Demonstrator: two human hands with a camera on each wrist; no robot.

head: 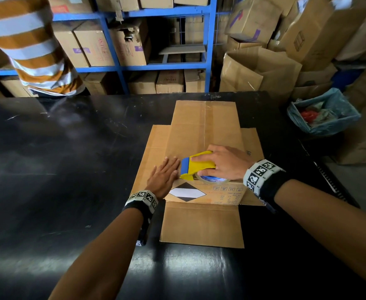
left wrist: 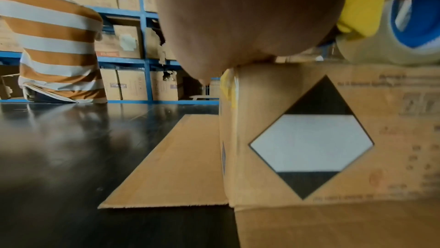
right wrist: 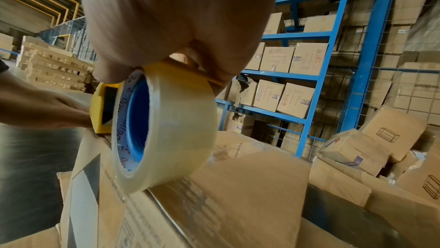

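Glossy black table (head: pixel 69 169) runs from the left edge to the right, scuffed, catching light at lower middle. Just right of centre sits one cardboard box (head: pixel 203 135), flaps splayed flat on the tabletop: near flap (head: pixel 201 226) at lower centre, others left, right and above.

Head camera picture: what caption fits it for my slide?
Right hand grips a yellow-and-blue plastic tape dispenser on a brown cardboard box; left hand presses flat beside it, on a black table.
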